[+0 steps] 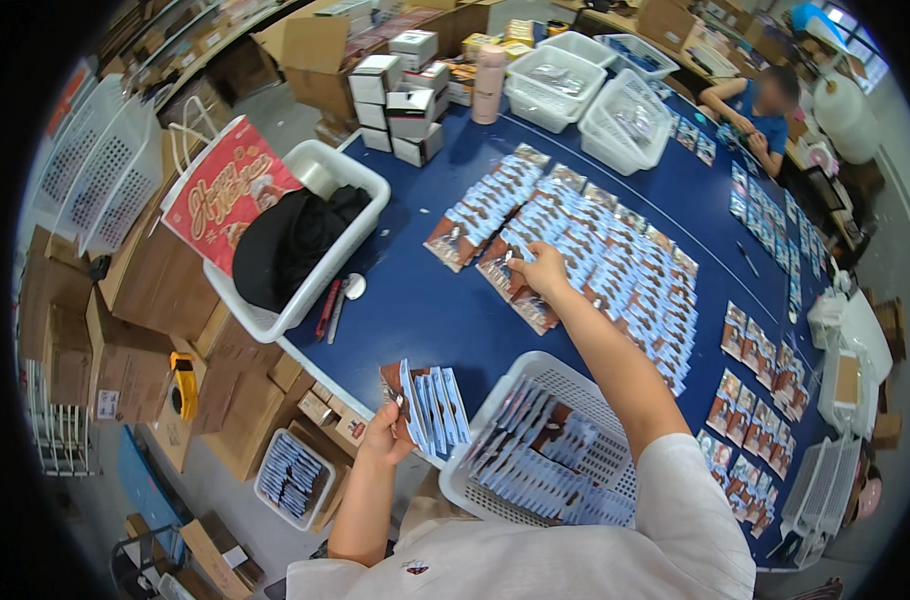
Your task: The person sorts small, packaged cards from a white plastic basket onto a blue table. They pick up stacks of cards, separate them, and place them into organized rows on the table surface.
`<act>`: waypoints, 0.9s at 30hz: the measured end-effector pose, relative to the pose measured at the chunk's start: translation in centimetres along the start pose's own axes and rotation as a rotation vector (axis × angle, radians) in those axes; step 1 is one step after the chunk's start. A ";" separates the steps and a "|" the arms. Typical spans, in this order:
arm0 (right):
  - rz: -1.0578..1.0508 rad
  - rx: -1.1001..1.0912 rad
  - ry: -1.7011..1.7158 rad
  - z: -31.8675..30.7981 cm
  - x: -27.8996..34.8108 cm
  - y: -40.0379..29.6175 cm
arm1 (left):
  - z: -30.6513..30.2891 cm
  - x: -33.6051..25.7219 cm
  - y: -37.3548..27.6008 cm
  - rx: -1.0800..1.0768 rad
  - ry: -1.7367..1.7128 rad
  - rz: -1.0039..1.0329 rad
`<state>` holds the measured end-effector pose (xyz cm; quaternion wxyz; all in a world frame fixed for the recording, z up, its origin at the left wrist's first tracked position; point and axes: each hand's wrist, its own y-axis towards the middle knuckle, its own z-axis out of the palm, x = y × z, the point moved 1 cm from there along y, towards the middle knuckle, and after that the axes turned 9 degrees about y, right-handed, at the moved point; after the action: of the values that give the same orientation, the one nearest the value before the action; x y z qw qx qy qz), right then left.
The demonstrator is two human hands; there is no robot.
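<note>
In my left hand (385,437) is a fanned stack of flat printed packets (429,409), brown and light blue, held over the table's near edge. My right hand (543,271) reaches across the blue table (395,292), thumb and fingers pinching a packet (504,262) at the near end of an overlapping row. Several more such rows of packets (612,255) spread to its right, and one row (492,199) lies to its left. Close to my body, a white perforated plastic basket (534,367) holds many similar packets (526,480) standing in rows.
At left, a white basket (369,202) holds a black cap (271,251) and a red paper bag (226,187). A red utility knife (327,309) lies beside it. Small boxes (414,105), a pink bottle (489,86) and white baskets (560,82) stand behind. A co-worker (770,112) sits far right.
</note>
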<state>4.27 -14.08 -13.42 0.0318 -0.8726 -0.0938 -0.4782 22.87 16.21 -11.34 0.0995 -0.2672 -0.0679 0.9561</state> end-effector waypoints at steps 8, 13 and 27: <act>-0.223 -0.051 -0.694 1.1 3.2 -0.4 | -1.7 -0.1 -2.1 -0.147 -0.028 0.117; -0.092 0.844 0.584 -4.2 9.1 -8.8 | 2.6 0.6 2.8 -0.009 -0.159 0.030; -0.626 0.190 0.611 -17.0 10.9 -16.8 | 10.4 4.8 9.0 0.083 -0.168 -0.214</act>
<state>-7.36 1.40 4.41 -0.0083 -0.6142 -0.3832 -0.6898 12.02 7.73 -6.58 0.2057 -0.1733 -0.0647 0.9610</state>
